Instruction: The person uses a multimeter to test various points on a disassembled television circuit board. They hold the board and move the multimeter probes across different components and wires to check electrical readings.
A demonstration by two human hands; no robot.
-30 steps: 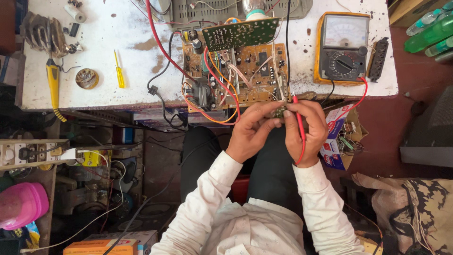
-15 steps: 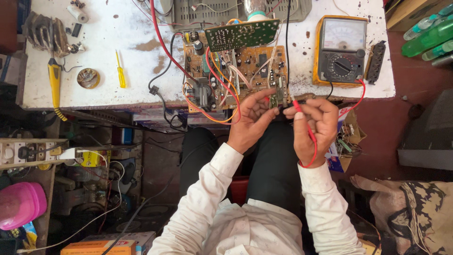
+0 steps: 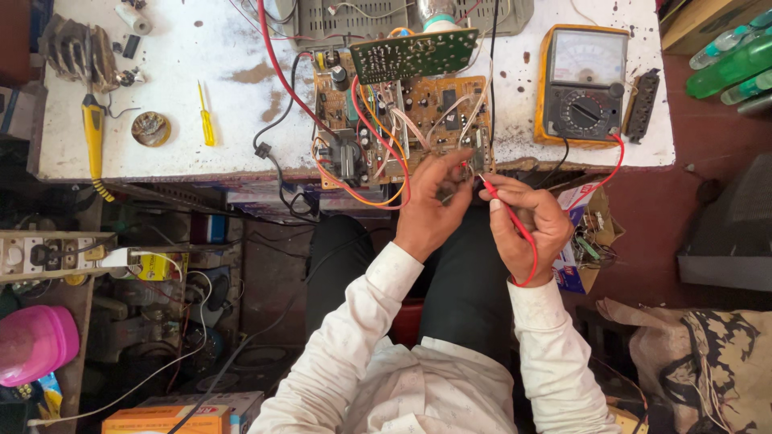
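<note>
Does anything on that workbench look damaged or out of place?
The white bench top is worn, with brown patches where the coating has gone and dark specks near the meter. The circuit board juts past the bench's front edge, where the left hand and the right hand, holding a red probe, meet it.

From my remote view, the red probe's (image 3: 505, 215) tip and the small part under it are too small to resolve, partly covered by my left hand's (image 3: 430, 205) fingers. The grey chassis (image 3: 402, 16) and green bottles (image 3: 736, 60) are cut off by the frame edges.
</note>
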